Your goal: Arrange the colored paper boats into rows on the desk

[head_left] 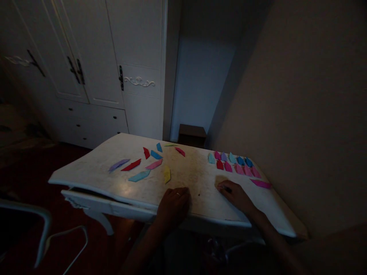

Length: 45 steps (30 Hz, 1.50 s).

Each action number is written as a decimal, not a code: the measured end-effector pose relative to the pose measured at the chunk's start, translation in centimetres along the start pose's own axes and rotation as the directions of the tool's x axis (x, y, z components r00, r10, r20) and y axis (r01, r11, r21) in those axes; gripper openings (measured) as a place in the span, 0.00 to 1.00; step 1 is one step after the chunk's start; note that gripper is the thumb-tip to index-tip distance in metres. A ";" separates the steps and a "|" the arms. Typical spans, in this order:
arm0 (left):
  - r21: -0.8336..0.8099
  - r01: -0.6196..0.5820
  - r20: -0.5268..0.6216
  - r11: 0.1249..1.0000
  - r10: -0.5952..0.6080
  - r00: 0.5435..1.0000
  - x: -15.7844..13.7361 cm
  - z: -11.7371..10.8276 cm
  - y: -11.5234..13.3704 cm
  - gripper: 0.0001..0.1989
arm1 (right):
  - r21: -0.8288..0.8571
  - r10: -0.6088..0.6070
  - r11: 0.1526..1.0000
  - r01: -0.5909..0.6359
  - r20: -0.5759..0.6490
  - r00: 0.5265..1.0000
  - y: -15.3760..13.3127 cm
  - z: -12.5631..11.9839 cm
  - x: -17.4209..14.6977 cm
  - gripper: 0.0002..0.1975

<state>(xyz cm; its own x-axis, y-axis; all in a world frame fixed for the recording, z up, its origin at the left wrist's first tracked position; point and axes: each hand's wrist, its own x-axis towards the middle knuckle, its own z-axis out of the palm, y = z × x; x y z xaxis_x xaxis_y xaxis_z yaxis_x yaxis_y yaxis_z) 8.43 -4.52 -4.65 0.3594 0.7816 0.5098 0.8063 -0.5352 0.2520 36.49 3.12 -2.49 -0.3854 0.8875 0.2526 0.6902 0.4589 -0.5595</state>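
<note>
My left hand (174,204), with a ring on one finger, rests at the front edge of the white table (114,149). Its fingers are curled in, and no object shows in them. My right hand (233,193) lies on the tabletop farther right, thumb and fingers pinched together. A small dark thing shows at its fingers, too dim to name. Nearest to my left hand is a yellow folded paper piece (167,174). Beyond it lie a light blue folded paper (139,175), a pink one (154,164) and a red one (131,165).
Several folded papers (228,166) stand in two rows at the right, with a magenta piece (260,183) nearby. A tiny dark speck (199,194) lies between my hands. A drawer (109,204) sits slightly out under the table. Behind stand a white wardrobe (140,49) and a brown box-like stand (192,131).
</note>
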 end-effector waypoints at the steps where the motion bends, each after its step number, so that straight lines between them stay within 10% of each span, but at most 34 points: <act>1: -0.003 0.007 -0.008 1.000 -0.007 1.000 0.0 0.0 0.1 0.12 | -0.010 -0.018 1.000 0.018 0.003 1.000 -0.3 0.5 1.1 0.15; 12: -0.009 0.084 0.061 0.996 -0.083 0.995 0.3 -0.4 0.4 0.12 | -0.245 -0.038 0.967 0.068 0.125 0.991 -5.5 6.8 15.8 0.23; 21: -0.004 0.093 0.080 0.996 -0.092 0.993 0.3 -0.3 0.5 0.12 | -0.420 0.083 0.908 -0.002 0.173 0.981 -6.8 9.2 20.9 0.20; 31: -0.006 0.074 0.051 0.997 -0.073 0.996 0.1 0.5 0.2 0.13 | -0.365 0.024 0.931 0.032 0.146 0.989 -5.4 8.2 21.5 0.15; 45: 0.016 0.000 0.021 1.000 -0.001 1.000 -0.2 0.8 -0.6 0.15 | 0.251 -0.091 0.963 0.094 -0.024 0.996 -3.5 3.8 14.7 0.14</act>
<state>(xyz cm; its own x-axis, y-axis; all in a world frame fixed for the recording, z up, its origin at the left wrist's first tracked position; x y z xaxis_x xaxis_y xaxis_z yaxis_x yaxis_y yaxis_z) 8.28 -4.12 -5.52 0.3687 0.7885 0.4922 0.8139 -0.5297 0.2388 26.06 14.44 0.23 -0.4314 0.8428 0.3217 0.4749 0.5153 -0.7134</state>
